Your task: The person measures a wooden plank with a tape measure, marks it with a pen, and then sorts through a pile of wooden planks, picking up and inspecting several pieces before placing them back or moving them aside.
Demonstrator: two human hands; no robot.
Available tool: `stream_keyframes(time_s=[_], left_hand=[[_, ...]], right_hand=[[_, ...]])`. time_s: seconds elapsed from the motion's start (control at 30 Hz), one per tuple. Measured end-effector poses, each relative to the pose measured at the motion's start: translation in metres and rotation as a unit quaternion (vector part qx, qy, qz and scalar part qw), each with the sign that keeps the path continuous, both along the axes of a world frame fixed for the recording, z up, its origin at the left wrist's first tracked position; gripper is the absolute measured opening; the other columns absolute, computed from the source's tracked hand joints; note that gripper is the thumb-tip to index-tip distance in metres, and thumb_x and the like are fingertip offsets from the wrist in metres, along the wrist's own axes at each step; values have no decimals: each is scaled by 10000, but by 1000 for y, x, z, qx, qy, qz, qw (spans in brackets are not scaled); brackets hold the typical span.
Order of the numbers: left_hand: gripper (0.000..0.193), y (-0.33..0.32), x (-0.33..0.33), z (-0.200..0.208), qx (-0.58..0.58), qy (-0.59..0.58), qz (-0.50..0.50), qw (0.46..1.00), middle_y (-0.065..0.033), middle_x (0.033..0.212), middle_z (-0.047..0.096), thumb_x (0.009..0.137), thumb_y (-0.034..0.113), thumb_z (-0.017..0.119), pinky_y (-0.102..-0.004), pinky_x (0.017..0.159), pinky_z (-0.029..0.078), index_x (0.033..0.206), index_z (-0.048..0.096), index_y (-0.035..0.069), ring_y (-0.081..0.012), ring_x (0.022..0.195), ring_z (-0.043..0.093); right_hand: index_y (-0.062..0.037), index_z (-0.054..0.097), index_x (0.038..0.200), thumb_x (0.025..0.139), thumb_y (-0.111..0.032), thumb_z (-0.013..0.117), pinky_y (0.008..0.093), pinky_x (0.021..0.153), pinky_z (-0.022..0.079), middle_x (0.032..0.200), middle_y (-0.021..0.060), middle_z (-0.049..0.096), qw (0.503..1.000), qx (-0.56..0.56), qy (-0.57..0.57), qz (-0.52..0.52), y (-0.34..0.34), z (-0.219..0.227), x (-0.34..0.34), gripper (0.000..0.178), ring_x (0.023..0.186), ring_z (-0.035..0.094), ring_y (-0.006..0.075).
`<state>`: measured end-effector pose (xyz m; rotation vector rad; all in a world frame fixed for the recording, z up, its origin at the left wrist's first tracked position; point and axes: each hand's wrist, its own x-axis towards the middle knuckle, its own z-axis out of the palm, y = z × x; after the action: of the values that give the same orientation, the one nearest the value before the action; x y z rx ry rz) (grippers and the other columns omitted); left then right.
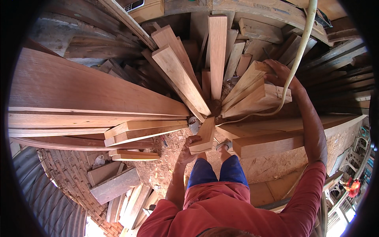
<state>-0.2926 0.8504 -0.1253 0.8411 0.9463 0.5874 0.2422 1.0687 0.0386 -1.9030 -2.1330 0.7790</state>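
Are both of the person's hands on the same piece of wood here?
No, the left hand holds a board near the legs, while the right hand is on separate planks off to the right.

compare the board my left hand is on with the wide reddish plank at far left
Size: the small board looks short and narrow in view, while the wide plank looks far longer and broader.
Colour: the small board is a lighter tan; the wide plank is redder brown.
Contact: your left hand is on the small board; neither hand touches the wide plank.
Shared: both are wood with straight-cut edges.
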Motion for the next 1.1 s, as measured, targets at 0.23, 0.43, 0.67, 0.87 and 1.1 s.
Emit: stream_keyframes(time_s=[0.23, 0.43, 0.67, 0.87, 1.1], left_hand=[[614, 0, -5, -4, -4, -3, 3, 1000, -71, 1339, 561, 821, -41, 825, -307, 1083, 477, 1369, 574, 75, -189, 1251, 583], [608, -1, -1, -6, 64, 20, -18, 998, -76, 1339, 562, 826, -37, 827, -310, 1075, 482, 1365, 571, 79, -193, 1247, 583], [607, -4, 6, -1, -125, -143, 66, 979, -54, 1333, 580, 851, -33, 830, -319, 1066, 497, 1376, 552, 94, -167, 1237, 587], [611, -5, 7, -1, -16, -59, 17, 998, -50, 1336, 581, 861, -28, 832, -319, 1076, 494, 1381, 535, 94, -159, 1234, 590], [492, -1, 8, 9, -84, -106, 42, 990, -50, 1333, 584, 945, 162, 765, -322, 1070, 489, 1382, 552, 83, -164, 1239, 581]], right_hand=[[-12, 551, 1412, 927, -224, 772, 479, 1062, 500, 1319, 224, 641, 1000, -11, 13, -9, 0, 5, -3, 574, 1246, 624, 433], [-4, 547, 1414, 925, -226, 775, 477, 1070, 491, 1313, 232, 640, 1000, -20, 14, -10, 2, 12, -9, 583, 1245, 618, 436], [17, 537, 1416, 953, -244, 766, 474, 1071, 491, 1321, 245, 629, 999, 9, 29, 21, -2, 8, -8, 578, 1241, 618, 432], [13, 535, 1419, 964, -254, 759, 470, 1059, 495, 1308, 240, 630, 999, 9, 31, 22, -1, 0, -4, 573, 1218, 625, 423], [-3, 535, 1423, 967, -286, 765, 467, 1056, 495, 1302, 225, 628, 998, 8, 53, 12, -3, 12, -13, 584, 1204, 624, 405]])
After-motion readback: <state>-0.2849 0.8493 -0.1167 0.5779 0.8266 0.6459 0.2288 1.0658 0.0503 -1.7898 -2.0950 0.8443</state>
